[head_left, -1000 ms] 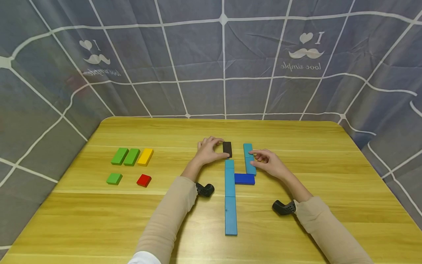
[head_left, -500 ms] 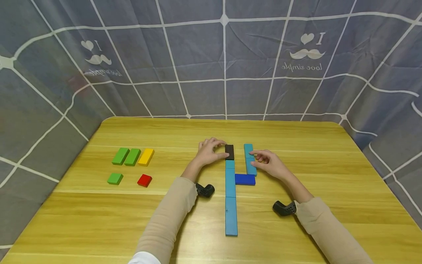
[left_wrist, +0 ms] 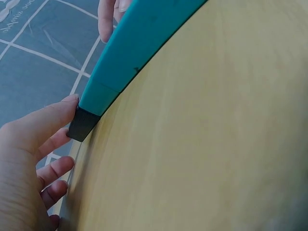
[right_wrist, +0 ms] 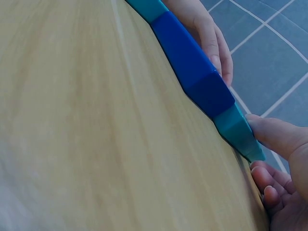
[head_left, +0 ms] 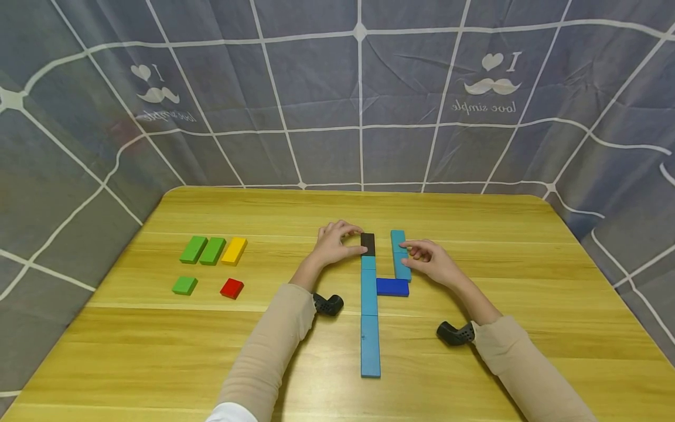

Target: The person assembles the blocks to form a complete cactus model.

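Observation:
In the head view, my left hand (head_left: 333,243) holds a black block (head_left: 368,244) between thumb and forefinger. That block lies in line with a column of light-blue blocks (head_left: 369,293), against its far end. A dark-blue block (head_left: 392,287) lies crosswise beside the column. From its right end, a second light-blue line (head_left: 401,266) runs away from me. My right hand (head_left: 433,261) touches this line's right edge with thumb and forefinger tips, other fingers loosely curled. In the left wrist view, thumb and forefinger are on the black block (left_wrist: 84,124); the right wrist view shows my right thumb (right_wrist: 272,134) against light blue.
To the left on the wooden table (head_left: 158,346) lie two long green blocks (head_left: 203,251), a yellow block (head_left: 234,251), a smaller green block (head_left: 184,285) and a red block (head_left: 231,288). A grey curtain (head_left: 327,88) hangs behind the table's far edge.
My left hand has drawn the black block toward me and slightly right, closing the small gap to the light-blue column. My right hand stays in place.

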A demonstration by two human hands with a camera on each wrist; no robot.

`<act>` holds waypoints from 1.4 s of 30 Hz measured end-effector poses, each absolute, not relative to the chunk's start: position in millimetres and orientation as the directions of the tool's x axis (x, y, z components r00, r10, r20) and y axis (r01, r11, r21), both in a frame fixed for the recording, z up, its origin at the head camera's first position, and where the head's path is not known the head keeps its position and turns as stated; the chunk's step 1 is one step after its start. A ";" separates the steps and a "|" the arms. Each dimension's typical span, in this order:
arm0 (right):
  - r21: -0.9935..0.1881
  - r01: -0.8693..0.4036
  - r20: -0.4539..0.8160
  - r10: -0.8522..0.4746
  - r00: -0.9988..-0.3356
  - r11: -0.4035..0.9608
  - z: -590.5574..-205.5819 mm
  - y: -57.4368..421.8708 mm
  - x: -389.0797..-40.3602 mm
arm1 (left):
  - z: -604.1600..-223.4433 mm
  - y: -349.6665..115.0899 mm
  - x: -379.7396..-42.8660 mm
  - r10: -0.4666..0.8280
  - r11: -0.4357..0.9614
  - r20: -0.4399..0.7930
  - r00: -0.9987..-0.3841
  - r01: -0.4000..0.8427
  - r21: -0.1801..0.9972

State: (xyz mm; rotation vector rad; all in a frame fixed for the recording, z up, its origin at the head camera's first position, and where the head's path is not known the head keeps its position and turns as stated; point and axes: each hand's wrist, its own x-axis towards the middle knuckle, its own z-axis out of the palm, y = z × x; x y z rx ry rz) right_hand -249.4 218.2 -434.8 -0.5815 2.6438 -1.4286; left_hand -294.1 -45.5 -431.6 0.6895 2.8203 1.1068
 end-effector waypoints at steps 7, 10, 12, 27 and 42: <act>-0.824 -0.278 0.091 -0.369 -0.925 0.494 -415.8 211.3 -239.2 | -432.6 -45.0 -294.1 0.414 0.652 0.130 -0.901 0.393 0.648; -0.823 -0.269 0.079 -0.367 -0.927 0.500 -405.4 207.0 -233.4 | -434.0 -45.2 -294.5 0.412 0.649 0.141 -0.900 0.398 0.648; -0.822 -0.260 0.070 -0.364 -0.929 0.506 -403.0 205.6 -231.8 | -434.9 -45.5 -295.0 0.406 0.635 0.148 -0.902 0.395 0.664; -0.820 -0.272 0.088 -0.359 -0.929 0.504 -427.4 216.3 -245.4 | -415.8 -84.7 -286.3 0.316 0.490 0.199 -0.928 0.339 0.803; -0.828 -0.275 0.092 -0.365 -0.927 0.489 -434.2 219.2 -248.1 | -396.4 -195.6 -245.3 0.299 0.692 0.128 -0.946 0.307 0.654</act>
